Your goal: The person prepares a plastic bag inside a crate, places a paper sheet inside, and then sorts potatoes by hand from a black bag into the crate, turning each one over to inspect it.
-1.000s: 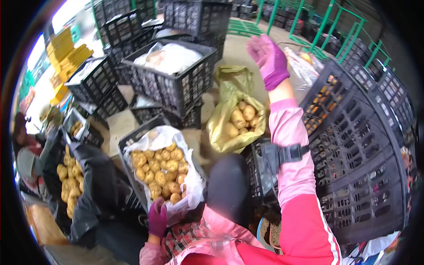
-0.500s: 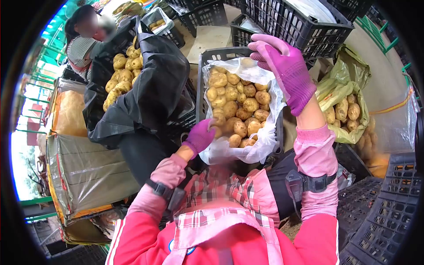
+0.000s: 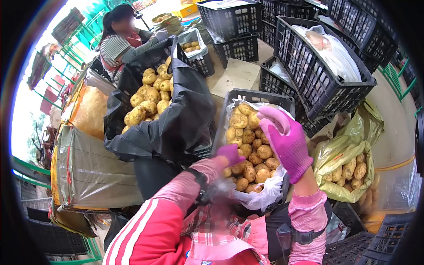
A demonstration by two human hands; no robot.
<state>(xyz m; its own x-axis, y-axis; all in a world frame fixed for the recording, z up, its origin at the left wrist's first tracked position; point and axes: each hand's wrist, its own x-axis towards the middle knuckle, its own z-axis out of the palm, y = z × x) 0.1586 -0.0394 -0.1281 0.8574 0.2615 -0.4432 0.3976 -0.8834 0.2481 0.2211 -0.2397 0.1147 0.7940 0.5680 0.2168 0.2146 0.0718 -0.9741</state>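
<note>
Potatoes fill a dark crate lined with a white plastic bag. My left hand, in a purple glove, is at the left side of these potatoes; motion blurs its fingers. My right hand, gloved in pink and purple, is over the crate's right side with fingers curved and thumb apart, and nothing shows in it. To the left, more potatoes lie in a container lined with a black sheet.
A co-worker sits at the upper left. Black crates are stacked at the upper right. A yellow-green bag of potatoes stands at right. Wrapped bundles are at left, and crates lie at lower right.
The view has shifted, so the crates appear lower and further right. My left hand has moved further over the potatoes. My right hand has come lower, nearer the crate's contents.
</note>
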